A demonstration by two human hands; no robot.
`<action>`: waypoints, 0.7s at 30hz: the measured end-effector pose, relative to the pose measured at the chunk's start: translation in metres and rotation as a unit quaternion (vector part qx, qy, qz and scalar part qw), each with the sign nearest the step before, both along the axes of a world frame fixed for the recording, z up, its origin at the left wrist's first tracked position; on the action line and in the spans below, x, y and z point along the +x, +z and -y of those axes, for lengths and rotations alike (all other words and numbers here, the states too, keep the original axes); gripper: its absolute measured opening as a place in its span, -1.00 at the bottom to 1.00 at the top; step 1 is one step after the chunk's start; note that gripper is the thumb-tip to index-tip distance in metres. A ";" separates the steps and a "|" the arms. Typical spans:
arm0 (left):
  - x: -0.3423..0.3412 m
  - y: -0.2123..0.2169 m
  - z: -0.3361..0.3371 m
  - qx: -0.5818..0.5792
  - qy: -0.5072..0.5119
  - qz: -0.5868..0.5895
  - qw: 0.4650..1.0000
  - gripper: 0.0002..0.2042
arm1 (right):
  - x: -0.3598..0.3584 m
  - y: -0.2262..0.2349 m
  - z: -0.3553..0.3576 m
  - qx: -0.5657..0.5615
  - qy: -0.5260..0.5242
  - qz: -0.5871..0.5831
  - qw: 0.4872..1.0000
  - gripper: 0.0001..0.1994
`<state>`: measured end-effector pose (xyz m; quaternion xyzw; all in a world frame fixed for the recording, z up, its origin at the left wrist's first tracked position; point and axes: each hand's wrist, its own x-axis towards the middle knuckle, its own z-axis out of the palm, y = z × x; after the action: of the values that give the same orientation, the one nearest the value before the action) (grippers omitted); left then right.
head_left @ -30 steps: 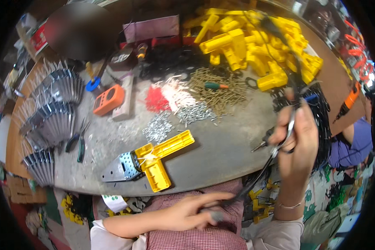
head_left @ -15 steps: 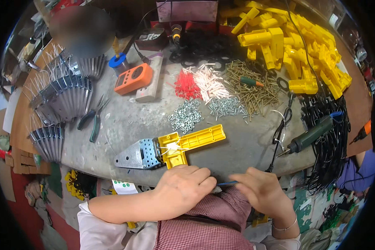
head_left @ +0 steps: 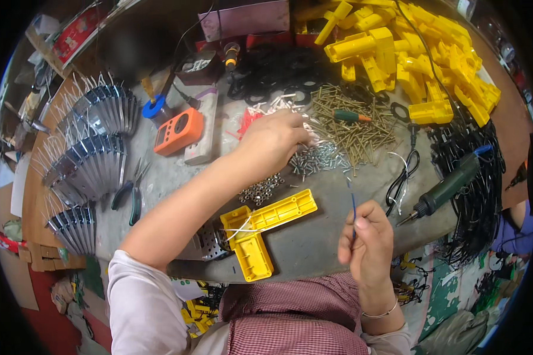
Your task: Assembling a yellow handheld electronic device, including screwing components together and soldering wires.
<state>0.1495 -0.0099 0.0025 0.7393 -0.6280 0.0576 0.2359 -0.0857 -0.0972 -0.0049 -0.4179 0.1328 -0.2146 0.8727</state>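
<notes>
Small silver screws (head_left: 321, 160): loose heap on the grey bench top (head_left: 314, 242), just left of the brass-coloured screw pile (head_left: 352, 127) and beyond the yellow L-shaped housing (head_left: 265, 228).
Left hand (head_left: 272, 142): reaches forward over the bench, fingers curled down into the near edge of the silver heap; whether a screw is already pinched cannot be told, the fingertips being hidden by the hand's own back.
Right hand (head_left: 367, 242): held near the bench edge, thumb and forefinger pressed together on a thin blue-shafted tool (head_left: 353, 207), tip pointing up and away.
Yellow L-shaped housing: lies flat at the near edge, touching a perforated metal plate (head_left: 204, 242); thin white wires cross its corner.
Nearby items: green-handled soldering iron (head_left: 447, 186) to the right, apart from both hands; orange meter (head_left: 179, 131) and pliers (head_left: 130, 195) to the left; stacked yellow housings (head_left: 420, 65) at the far right.
Step in hand, judged: picking a fastener from the heap while the tool is kept ready.
Next move, judged: calls for a clean single-screw pinch, then carrying it back to the housing without snagging the white wires.
</notes>
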 end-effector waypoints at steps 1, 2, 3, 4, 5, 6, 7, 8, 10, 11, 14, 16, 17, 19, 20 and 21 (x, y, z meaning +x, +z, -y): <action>0.003 -0.003 0.008 0.025 -0.007 0.022 0.999 -0.80 | -0.003 -0.001 0.003 0.005 0.023 -0.010 1.000 -0.95; 0.006 -0.005 0.011 0.025 -0.011 0.024 0.999 -0.80 | -0.005 -0.001 0.005 0.010 0.048 -0.020 0.999 -0.94; 0.008 -0.007 0.015 0.047 -0.025 0.026 0.998 -0.80 | -0.005 0.000 -0.001 -0.012 0.020 -0.033 0.999 -0.90; 0.009 -0.008 0.018 0.069 -0.038 0.028 0.997 -0.79 | -0.003 0.003 -0.003 -0.008 0.012 -0.034 0.999 -0.90; 0.011 -0.011 0.020 0.065 -0.054 0.026 0.996 -0.79 | 0.001 0.007 -0.004 -0.048 0.011 -0.062 0.997 -0.89; 0.009 -0.009 0.020 0.068 -0.059 0.027 0.996 -0.79 | 0.003 0.010 -0.004 -0.087 0.012 -0.090 0.992 -0.87; 0.005 -0.006 0.018 0.048 -0.063 0.035 0.996 -0.80 | 0.004 0.009 -0.004 -0.112 0.007 -0.093 0.989 -0.85; 0.000 -0.002 0.014 0.027 -0.065 0.044 0.997 -0.81 | 0.005 0.011 -0.005 -0.109 0.004 -0.091 0.990 -0.85; -0.015 0.006 0.004 0.032 -0.023 -0.027 0.999 -0.83 | 0.007 0.015 -0.003 -0.110 -0.010 -0.085 0.990 -0.85; -0.025 0.011 -0.002 0.035 0.024 -0.097 0.994 -0.85 | 0.007 0.016 -0.003 -0.109 -0.014 -0.084 0.990 -0.85; -0.064 0.034 -0.031 -0.004 0.007 -0.319 0.948 -0.86 | 0.009 0.017 -0.006 -0.155 -0.042 -0.091 0.983 -0.86; -0.084 0.043 -0.045 -0.012 0.043 -0.336 0.941 -0.84 | 0.012 0.016 -0.013 -0.209 -0.064 -0.070 0.973 -0.88; -0.090 0.039 -0.050 -0.035 0.061 -0.346 0.936 -0.79 | 0.010 0.017 -0.014 -0.208 -0.063 -0.069 0.974 -0.88; -0.102 0.043 -0.056 -0.055 0.082 -0.319 0.943 -0.78 | 0.008 0.017 -0.014 -0.250 -0.039 -0.101 0.962 -0.89; -0.108 0.046 -0.058 -0.073 0.099 -0.292 0.948 -0.76 | 0.008 0.016 -0.015 -0.250 -0.037 -0.101 0.962 -0.89; -0.114 0.048 -0.059 -0.099 0.100 -0.267 0.953 -0.73 | 0.007 0.016 -0.016 -0.290 -0.048 -0.099 0.951 -0.90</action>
<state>0.0351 0.0492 0.0508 0.7596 -0.4559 -0.0568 0.4604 -0.0785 -0.0808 0.0107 -0.6652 0.1704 -0.2435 0.6850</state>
